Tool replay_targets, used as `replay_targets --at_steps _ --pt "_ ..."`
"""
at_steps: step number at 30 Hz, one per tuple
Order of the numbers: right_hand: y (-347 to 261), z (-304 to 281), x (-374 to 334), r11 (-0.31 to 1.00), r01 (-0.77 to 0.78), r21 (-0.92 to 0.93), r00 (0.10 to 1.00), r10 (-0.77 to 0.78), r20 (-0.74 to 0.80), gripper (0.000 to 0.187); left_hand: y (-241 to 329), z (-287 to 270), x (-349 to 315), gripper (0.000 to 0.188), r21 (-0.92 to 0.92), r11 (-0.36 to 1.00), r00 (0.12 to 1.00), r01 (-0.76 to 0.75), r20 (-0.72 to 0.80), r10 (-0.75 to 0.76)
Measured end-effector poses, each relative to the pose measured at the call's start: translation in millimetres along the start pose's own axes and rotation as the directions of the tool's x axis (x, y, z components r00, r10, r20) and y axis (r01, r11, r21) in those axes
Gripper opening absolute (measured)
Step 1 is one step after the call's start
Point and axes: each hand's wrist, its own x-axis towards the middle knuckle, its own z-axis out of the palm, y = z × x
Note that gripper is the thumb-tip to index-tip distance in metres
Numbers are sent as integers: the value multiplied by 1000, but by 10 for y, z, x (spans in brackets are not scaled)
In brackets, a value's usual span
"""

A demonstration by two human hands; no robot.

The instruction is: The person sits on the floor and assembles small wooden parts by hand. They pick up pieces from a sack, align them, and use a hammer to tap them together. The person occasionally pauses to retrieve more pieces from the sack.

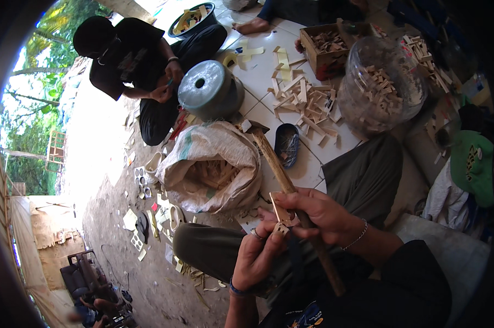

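My right hand [326, 213] is closed around the wooden handle of a hammer [277, 169], whose head points away from me, beside the sack. Thumb and fingers of the same hand also meet a thin, pale wood strip [280, 208]. Close against it, my left hand [252, 259] pinches a small wooden piece [281, 228] with dark spots on its end. The two pieces meet between my fingertips; whether they are joined I cannot tell. A dark blue tray [287, 158] of thin, nail-like bits lies beyond my hands.
A white woven sack [203, 139] holds wood strips. Loose strips [307, 104] lie on the tiles near a clear tub [362, 82] and a wooden crate [318, 60]. Another person [127, 60] sits by a grey drum [203, 90]. Scraps [129, 218] litter the ground at left.
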Motion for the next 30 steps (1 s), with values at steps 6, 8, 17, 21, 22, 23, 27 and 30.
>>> replay_targets --at_steps 6,8,17,21,22,23,27,30 --pt "60 39 -15 1000 7 -15 1000 -6 16 28 10 -46 -104 20 34 999 1000 24 1 -25" --pt "90 51 -12 1000 5 -5 1000 -5 16 27 13 -51 -137 19 56 998 1000 22 -2 -22" --pt "187 146 -13 997 26 -78 996 -19 86 22 92 -40 -332 14 199 979 996 -54 -53 66" --pt "248 319 -81 978 24 -205 997 -8 80 26 210 -68 -482 20 561 798 935 -219 -113 336" --pt "248 367 -120 984 34 -176 995 -17 100 28 251 -44 -496 23 672 696 887 -255 -124 445" --pt "241 408 -139 983 2 -185 998 10 63 27 289 -20 -492 26 766 578 827 -279 -115 551" --pt "197 424 -254 981 -19 -192 994 39 101 28 365 10 -507 32 895 357 742 -269 -43 669" --pt "217 404 -267 937 95 -336 992 -61 110 28 331 -8 -597 33 805 522 784 -281 -122 609"
